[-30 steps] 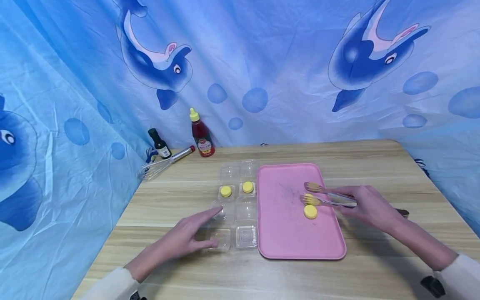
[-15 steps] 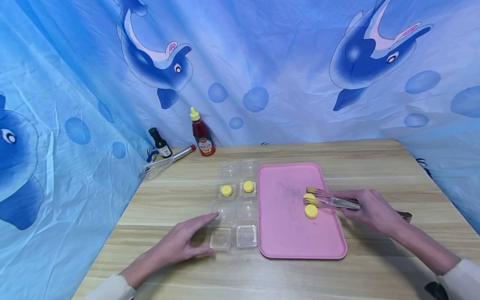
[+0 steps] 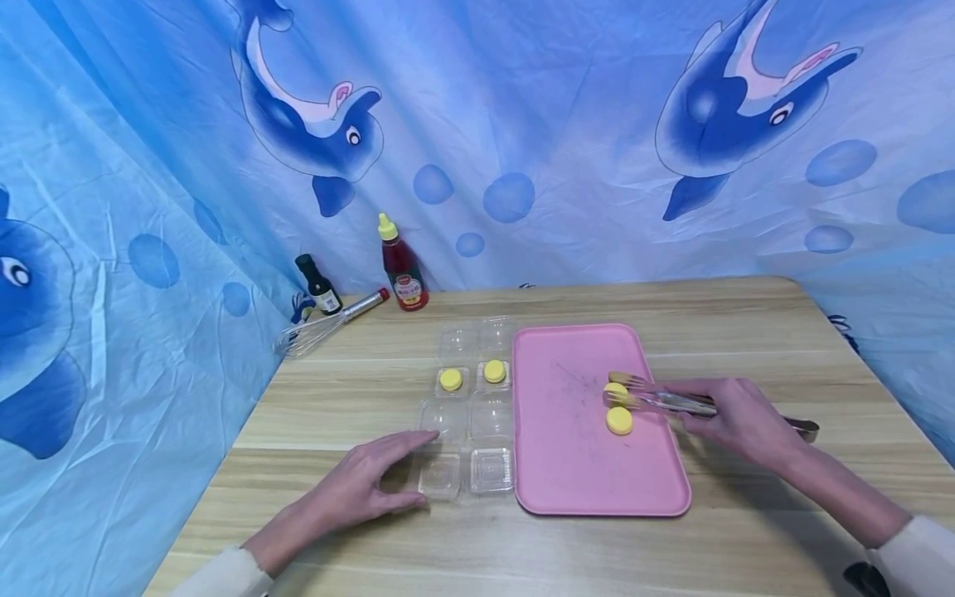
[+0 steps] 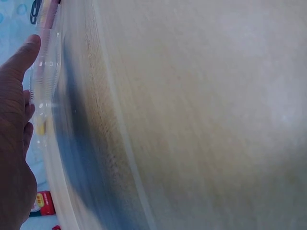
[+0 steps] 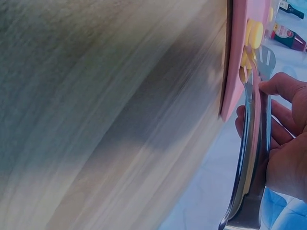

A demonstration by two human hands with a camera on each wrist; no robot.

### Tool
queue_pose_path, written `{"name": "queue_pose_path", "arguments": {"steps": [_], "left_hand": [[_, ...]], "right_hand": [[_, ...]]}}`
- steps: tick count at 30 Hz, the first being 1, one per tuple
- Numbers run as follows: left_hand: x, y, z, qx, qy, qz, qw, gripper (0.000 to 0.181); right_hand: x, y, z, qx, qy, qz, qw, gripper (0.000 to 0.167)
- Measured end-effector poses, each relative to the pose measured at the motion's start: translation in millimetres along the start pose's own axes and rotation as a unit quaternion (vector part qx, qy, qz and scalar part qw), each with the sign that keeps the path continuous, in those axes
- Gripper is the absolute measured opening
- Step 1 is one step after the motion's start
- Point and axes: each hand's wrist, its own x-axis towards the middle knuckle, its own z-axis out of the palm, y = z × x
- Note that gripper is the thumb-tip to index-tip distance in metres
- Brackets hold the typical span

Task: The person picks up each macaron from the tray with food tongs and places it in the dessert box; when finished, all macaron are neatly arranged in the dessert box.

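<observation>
My right hand [image 3: 753, 419] grips metal tongs [image 3: 682, 403] over the right side of the pink tray [image 3: 567, 473]. The tong tips lie on both sides of one yellow disc [image 3: 615, 390]; a second yellow disc [image 3: 619, 421] sits just in front. In the right wrist view my right hand [image 5: 288, 129] has thumb and fingers around the tongs [image 5: 254, 143]. My left hand [image 3: 358, 485], fingers spread, is beside the clear plastic box [image 3: 440, 475] at the front left; whether it touches is unclear. In the left wrist view, the left hand [image 4: 14, 120] holds nothing.
Another clear box [image 3: 491, 470] stands against the tray's left edge. Two yellow discs [image 3: 451, 380] [image 3: 495, 371] sit in clear compartments behind. At the back left are a whisk [image 3: 321, 327], a dark bottle [image 3: 319, 286] and a red sauce bottle [image 3: 404, 269], before a blue curtain [image 3: 567, 124].
Over the last second the tongs shifted slightly right and their tips drew closer around the rear disc. My left hand moved a little left and toward the front edge.
</observation>
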Motion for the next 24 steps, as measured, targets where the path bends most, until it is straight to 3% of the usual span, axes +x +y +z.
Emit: {"name": "queue_pose_path", "arguments": {"steps": [10, 17, 24], "left_hand": [[1.4, 0.9, -1.0, -0.001, -0.002, -0.006, 1.0000, 0.086], [2.6, 0.6, -0.6, 0.001, -0.003, -0.011, 0.9999, 0.086], [3.0, 0.6, -1.0, -0.004, -0.001, -0.013, 0.9999, 0.086]], "right_hand": [[9.5, -13, -5, 0.009, -0.003, -0.016, 0.9998, 0.045], [17.9, -36, 1, 0.044, -0.007, -0.067, 0.9967, 0.047], [30.9, -70, 22, 0.072, -0.025, -0.113, 0.9907, 0.055]]}}
